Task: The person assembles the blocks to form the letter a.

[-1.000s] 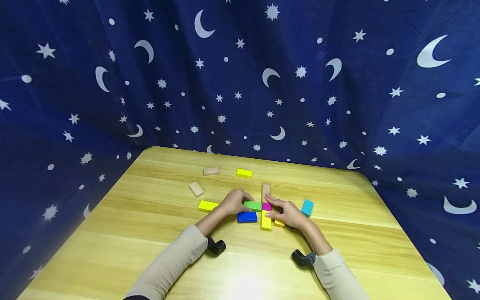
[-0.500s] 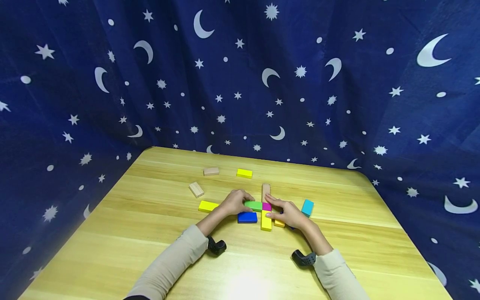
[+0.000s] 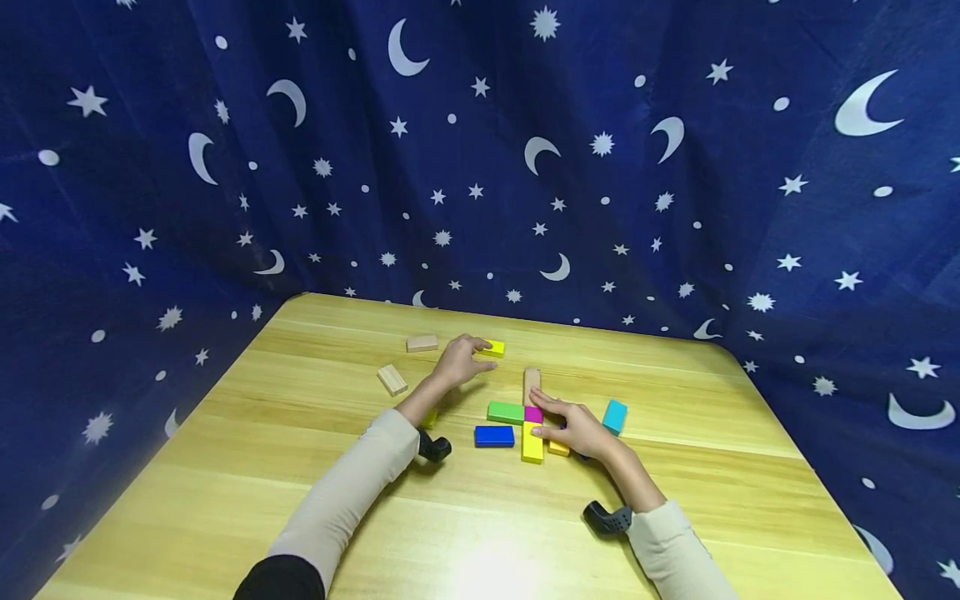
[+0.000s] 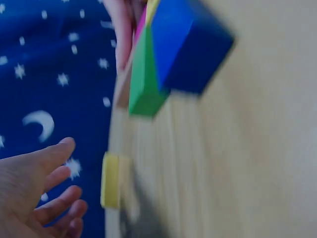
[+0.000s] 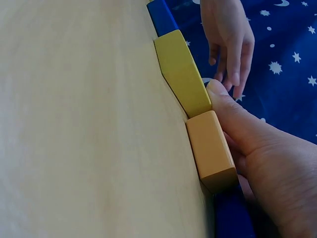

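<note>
My left hand (image 3: 459,360) is at the back yellow block (image 3: 496,348), overlapping its left end in the head view. In the left wrist view its fingers are spread and hold nothing. Around a magenta block (image 3: 533,414) lie a green block (image 3: 506,412), a plain wooden block (image 3: 532,382) and a near yellow block (image 3: 532,450), end to end with it. My right hand (image 3: 579,427) rests its thumb on the near yellow block and a fingertip by the plain block. An orange block (image 5: 210,146) lies just beside that hand, a dark blue block (image 5: 232,215) partly hidden below it.
A blue block (image 3: 494,437) lies in front of the green one. Off to the right is a cyan block (image 3: 615,417). Two more plain blocks, one of them nearer (image 3: 392,380), lie back left. Another yellow block (image 3: 431,419) is mostly hidden behind my left forearm.
My left hand has let go of the green block and moved back and slightly left to the back yellow block. The right hand stays in place.
</note>
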Tool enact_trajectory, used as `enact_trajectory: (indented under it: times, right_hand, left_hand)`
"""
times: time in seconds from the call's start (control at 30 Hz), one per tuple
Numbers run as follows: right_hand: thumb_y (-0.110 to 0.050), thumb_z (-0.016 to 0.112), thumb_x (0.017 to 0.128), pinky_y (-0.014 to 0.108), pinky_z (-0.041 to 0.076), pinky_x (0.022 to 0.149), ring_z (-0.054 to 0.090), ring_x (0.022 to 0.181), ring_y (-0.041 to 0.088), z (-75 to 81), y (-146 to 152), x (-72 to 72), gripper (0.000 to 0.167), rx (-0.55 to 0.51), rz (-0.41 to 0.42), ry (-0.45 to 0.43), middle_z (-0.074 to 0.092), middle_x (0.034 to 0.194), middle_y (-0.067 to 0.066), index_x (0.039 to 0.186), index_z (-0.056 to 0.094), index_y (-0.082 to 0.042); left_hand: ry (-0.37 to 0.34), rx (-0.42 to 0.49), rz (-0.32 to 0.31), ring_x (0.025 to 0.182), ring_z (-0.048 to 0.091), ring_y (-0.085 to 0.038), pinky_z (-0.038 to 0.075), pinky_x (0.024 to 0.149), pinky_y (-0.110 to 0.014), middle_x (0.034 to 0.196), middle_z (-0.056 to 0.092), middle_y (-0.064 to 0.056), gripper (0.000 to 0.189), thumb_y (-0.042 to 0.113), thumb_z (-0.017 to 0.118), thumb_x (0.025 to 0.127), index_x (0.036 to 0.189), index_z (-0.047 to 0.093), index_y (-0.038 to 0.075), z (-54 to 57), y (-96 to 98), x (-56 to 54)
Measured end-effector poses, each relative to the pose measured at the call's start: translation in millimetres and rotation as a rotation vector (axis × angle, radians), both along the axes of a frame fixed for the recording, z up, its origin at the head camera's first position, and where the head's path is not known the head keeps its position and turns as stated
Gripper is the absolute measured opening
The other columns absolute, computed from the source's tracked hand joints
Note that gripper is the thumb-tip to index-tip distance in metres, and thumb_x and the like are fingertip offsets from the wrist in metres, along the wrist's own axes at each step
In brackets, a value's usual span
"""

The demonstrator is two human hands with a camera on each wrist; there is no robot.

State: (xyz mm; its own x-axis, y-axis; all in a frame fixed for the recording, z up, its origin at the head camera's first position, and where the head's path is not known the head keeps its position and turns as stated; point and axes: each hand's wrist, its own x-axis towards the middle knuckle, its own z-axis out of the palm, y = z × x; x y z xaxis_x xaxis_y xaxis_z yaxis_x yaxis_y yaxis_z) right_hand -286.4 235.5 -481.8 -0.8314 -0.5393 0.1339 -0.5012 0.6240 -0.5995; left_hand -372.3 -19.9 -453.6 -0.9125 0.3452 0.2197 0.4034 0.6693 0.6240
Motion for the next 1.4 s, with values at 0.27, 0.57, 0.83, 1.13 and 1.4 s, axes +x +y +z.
enact_trajectory:
  times: [0.27,0.57,0.83,1.13,1.4]
  right_hand:
    - [-0.043,0.063,0.084,0.048,0.027,0.104,0.032,0.129,0.033,-1.5,2,-0.6,0.066,-0.003,-0.002,0.018,0.034,0.145,0.005,0.139,0.043,-0.011]
    - [-0.044,0.063,0.084,0.049,0.028,0.103,0.033,0.129,0.034,-1.5,0,0.8,0.067,-0.005,0.009,0.025,0.035,0.144,0.006,0.139,0.043,-0.010]
    - [-0.042,0.063,0.084,0.049,0.028,0.103,0.032,0.129,0.033,-1.6,0,0.3,0.067,-0.018,0.013,0.014,0.034,0.145,0.007,0.140,0.042,-0.012]
    - [-0.045,0.062,0.084,0.050,0.026,0.104,0.032,0.129,0.037,-0.2,0,0.6,0.068,-0.007,0.006,0.009,0.034,0.145,0.006,0.139,0.042,-0.012]
    - [-0.045,0.063,0.084,0.050,0.025,0.104,0.032,0.129,0.037,-0.4,0,0.5,0.068,-0.010,0.005,0.000,0.034,0.145,0.006,0.139,0.043,-0.011]
  left_hand:
    - [-0.032,0.006,0.051,0.124,0.041,-0.029,0.036,0.100,-0.040,0.136,0.046,-0.010,0.056,0.029,0.072,0.081,0.130,0.054,0.011,-5.3,-16.8,-37.7]
    - [-0.160,0.018,-0.045,0.131,0.033,-0.027,0.027,0.106,-0.039,0.140,0.043,-0.009,0.060,0.026,0.068,0.085,0.138,0.044,0.011,-14.2,-18.3,-48.2]
    - [-0.137,-0.064,-0.028,0.126,0.041,-0.027,0.032,0.104,-0.036,0.135,0.048,-0.010,0.052,0.022,0.065,0.088,0.135,0.048,0.009,-18.6,-5.1,-47.9]
    - [-0.047,-0.225,0.004,0.113,0.052,-0.022,0.040,0.096,-0.034,0.124,0.057,-0.007,0.039,0.017,0.066,0.087,0.125,0.059,0.011,-18.7,-1.2,-40.8]
    - [-0.072,-0.110,-0.084,0.108,0.053,-0.021,0.040,0.094,-0.033,0.118,0.061,-0.007,0.037,0.014,0.070,0.083,0.120,0.063,0.012,-16.3,-2.0,-32.1]
